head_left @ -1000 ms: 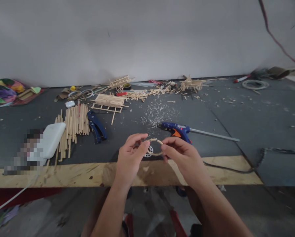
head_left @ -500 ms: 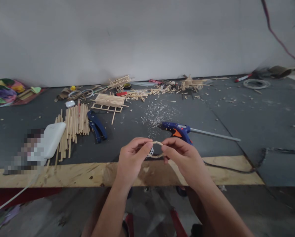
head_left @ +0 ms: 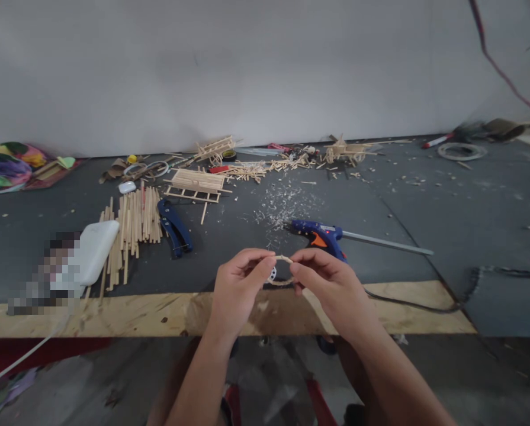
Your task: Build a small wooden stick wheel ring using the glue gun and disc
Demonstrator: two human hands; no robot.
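Both my hands pinch a small ring of thin bent wood [head_left: 283, 259] over the near part of the table. My left hand [head_left: 239, 290] grips its left side with thumb and fingers closed. My right hand [head_left: 327, 284] grips its right side the same way. The fingertips of the two hands almost meet at the top of the ring. A small white spool [head_left: 272, 274] lies on the table just behind the ring. A blue and orange glue gun [head_left: 320, 233] lies just beyond my right hand, with a glue stick poking out to the right.
A bundle of wooden sticks [head_left: 134, 220], blue pliers [head_left: 174, 226] and a white box [head_left: 95, 248] lie at left. A stick-built frame [head_left: 194, 182] and wood scraps line the back by the wall. A black cord [head_left: 424, 305] crosses the plywood front edge [head_left: 113, 310].
My hands have drawn closer together, closing the bent wood strip into a tighter ring; the left fingers, loosely spread before, now pinch shut.
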